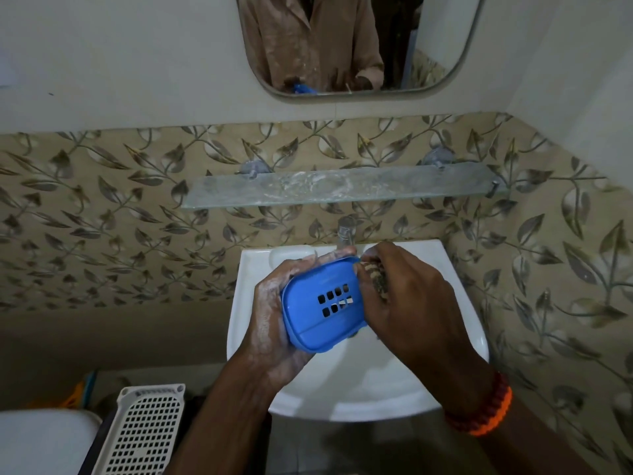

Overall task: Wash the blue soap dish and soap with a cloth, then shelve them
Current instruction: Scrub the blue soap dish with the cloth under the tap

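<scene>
RISK: soapy left hand (274, 317) could let the dish (323, 305) slip into the sink (472, 341); soap not visible | LEFT: curled around dish's left edge, held over the basin under the tap (346, 231) | RIGHT: right hand (407, 303) closed on cloth (376, 279), pressed to dish's right edge | SHELF (342, 188): bare

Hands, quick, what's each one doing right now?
Left hand: closed around the blue soap dish, over the sink.
Right hand: closed on the cloth against the dish's edge.
</scene>
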